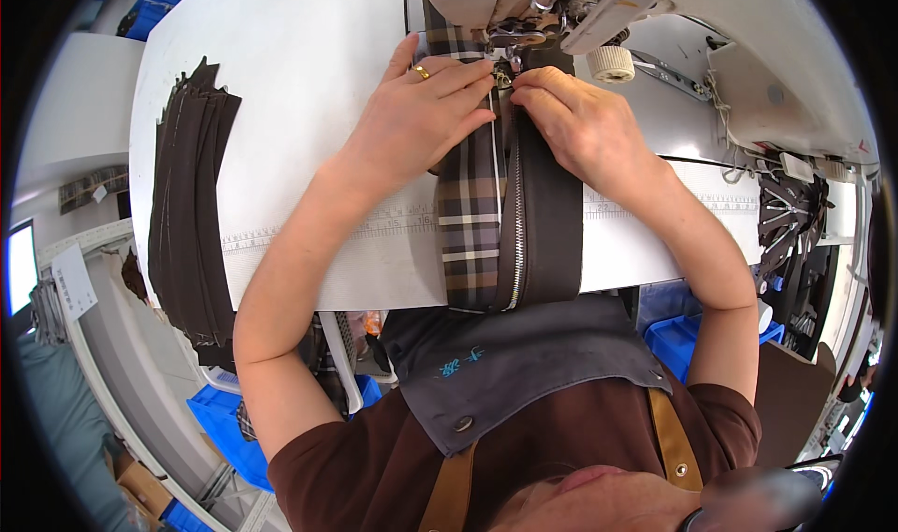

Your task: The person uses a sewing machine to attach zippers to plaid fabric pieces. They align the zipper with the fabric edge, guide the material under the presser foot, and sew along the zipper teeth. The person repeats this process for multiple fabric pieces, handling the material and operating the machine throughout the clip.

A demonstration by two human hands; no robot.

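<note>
At the top centre a sewing machine's presser foot (513, 55) sits over a strip of plaid fabric (468, 233), dark brown fabric (552, 242) and a metal zipper (516, 261) laid lengthwise beneath it. My left hand (421, 116), with a ring, lies open on the plaid fabric just left of the foot, fingers pointing toward it. My right hand (585, 125) is closed in a pinch on the zipper tape right beside the foot. The exact bit between those fingertips is partly hidden.
Dark fabric strips (192, 205) lie piled on the left of the white worktable (327, 55). A machine knob (610, 64) and scissor-like metal tool (669, 74) are at the upper right. Blue bins (220, 424) stand below; dark hanging strips (795, 219) are at the far right.
</note>
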